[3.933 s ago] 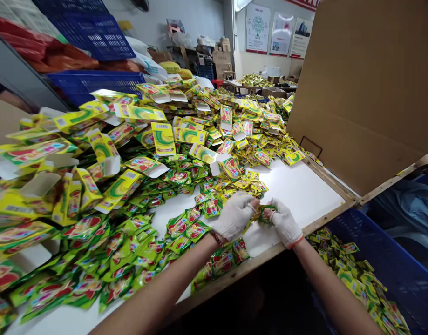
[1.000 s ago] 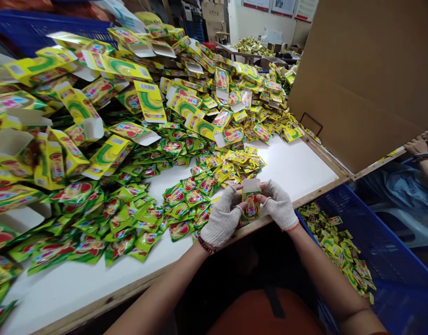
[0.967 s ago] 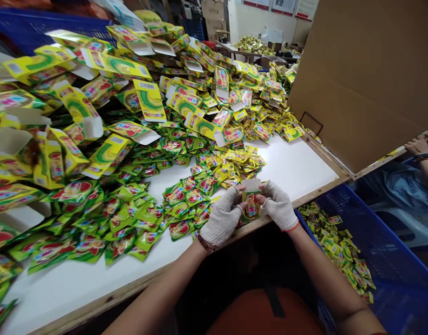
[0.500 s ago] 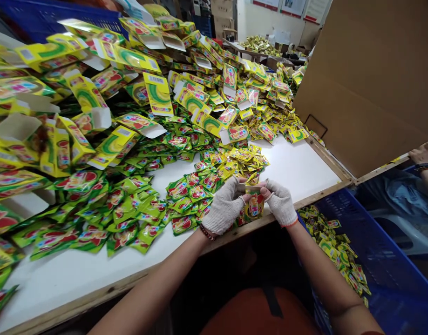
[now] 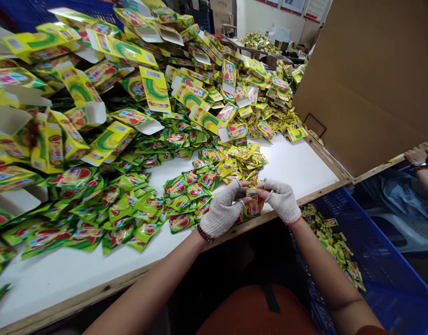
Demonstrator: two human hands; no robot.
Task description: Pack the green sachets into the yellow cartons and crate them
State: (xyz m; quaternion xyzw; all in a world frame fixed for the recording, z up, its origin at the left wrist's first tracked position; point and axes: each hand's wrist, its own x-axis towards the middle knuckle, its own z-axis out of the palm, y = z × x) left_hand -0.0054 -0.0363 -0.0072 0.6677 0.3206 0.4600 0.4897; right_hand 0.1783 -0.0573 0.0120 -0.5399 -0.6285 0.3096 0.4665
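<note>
Both my hands wear white knit gloves and meet at the white table's (image 5: 297,167) near edge. My left hand (image 5: 223,209) and my right hand (image 5: 281,199) are closed around a small yellow-green carton (image 5: 254,206), thumbs and fingertips pressing on its top flap. Green and red sachets (image 5: 186,190) lie loose on the table just left of my hands. Behind them rises a big heap of open yellow cartons (image 5: 154,88).
A blue crate (image 5: 381,251) with several filled cartons (image 5: 334,242) sits low on the right. A tall cardboard sheet (image 5: 367,79) stands at the table's right edge. Another person's hand (image 5: 418,156) shows at far right. More blue crates (image 5: 14,9) stand behind the heap.
Earlier my hands gathered sachets; then they held a carton with its white flap raised. Now the flap is folded down under my fingertips, and the carton sits slightly lower between my hands.
</note>
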